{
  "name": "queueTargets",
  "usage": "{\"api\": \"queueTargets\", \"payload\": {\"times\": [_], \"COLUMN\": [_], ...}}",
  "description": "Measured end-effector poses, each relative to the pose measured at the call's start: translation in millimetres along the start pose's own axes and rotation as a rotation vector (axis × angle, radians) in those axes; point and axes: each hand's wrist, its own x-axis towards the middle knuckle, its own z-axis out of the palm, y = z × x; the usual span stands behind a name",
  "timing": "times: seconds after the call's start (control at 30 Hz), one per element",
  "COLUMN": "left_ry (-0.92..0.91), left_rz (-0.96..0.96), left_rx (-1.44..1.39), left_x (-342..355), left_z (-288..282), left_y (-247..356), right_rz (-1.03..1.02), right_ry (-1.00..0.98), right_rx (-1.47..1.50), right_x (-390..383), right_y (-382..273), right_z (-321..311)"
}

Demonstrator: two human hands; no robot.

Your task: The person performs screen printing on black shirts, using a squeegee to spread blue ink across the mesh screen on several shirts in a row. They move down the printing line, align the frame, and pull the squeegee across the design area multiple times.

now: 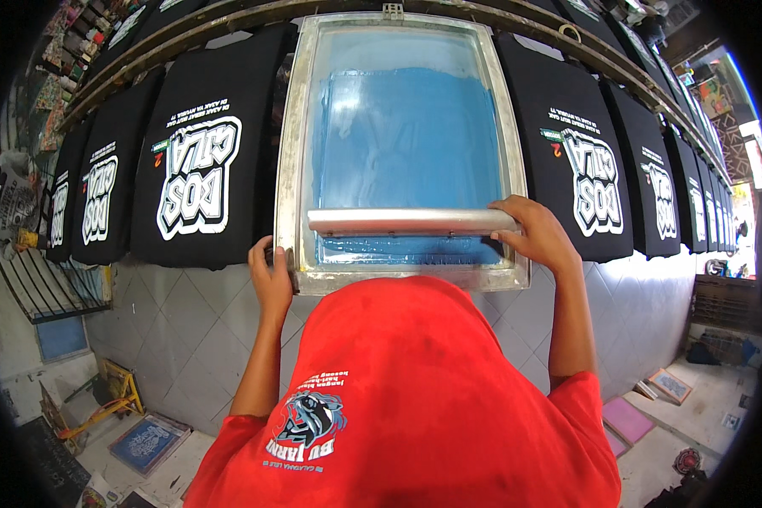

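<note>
At far left, two large black shirts (199, 93) and narrower ones are lying in a row, white lettering facing up. Next, the left hand (271, 275) is resting at the near left corner of the frame (297, 161), fingers bent against its outer edge; it is touching no part of the squeegee, and whether it is clamping the rim or only steadying against it, one cannot tell. In the middle, the squeegee (398, 222) is spanning the mesh (398, 140) near the wearer's end, long axis running left to right, roughly parallel to the near rim, with most of the blue surface lying beyond it and a glossy, darker blue strip showing on the near side. Its left end is sitting inside the left rim, above and to the right of the left hand, apart from it. At its right end the right hand (531, 233) is grasping the bar, fingers over the top and thumb at the near side; the squeegee is thus extending leftward from the only grip on it. Further right, more printed black shirts (559, 93) are continuing the row.
</note>
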Motion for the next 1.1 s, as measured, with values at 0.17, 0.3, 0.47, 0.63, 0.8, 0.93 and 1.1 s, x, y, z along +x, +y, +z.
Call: {"api": "queueTargets", "payload": {"times": [0.17,0.3,0.47,0.63,0.8,0.93,1.1], "left_ry": [-0.109,-0.516,-0.939,-0.666,-0.493,-0.609,-0.267], "left_rz": [0.401,0.602,0.449,0.641,0.757,0.642,0.480], "left_rx": [0.058,0.221,0.505,0.418,0.320,0.294,-0.034], "left_x": [34,71,83,37,2,13,26], "left_z": [-19,-8,11,5,5,-1,-22], "left_y": [94,150,159,131,104,118,100], "right_rz": [-0.015,-0.060,0.027,-0.035,-0.111,-0.115,-0.073], "right_ry": [0.018,0.149,0.142,0.311,0.491,0.423,0.370], "right_rx": [-0.052,-0.042,0.016,-0.060,-0.178,-0.154,-0.125], "right_x": [0,2,-1,-33,-62,-53,-48], "right_y": [2,12,17,24,23,23,23], "right_z": [-1,7,16,50,81,69,61]}}
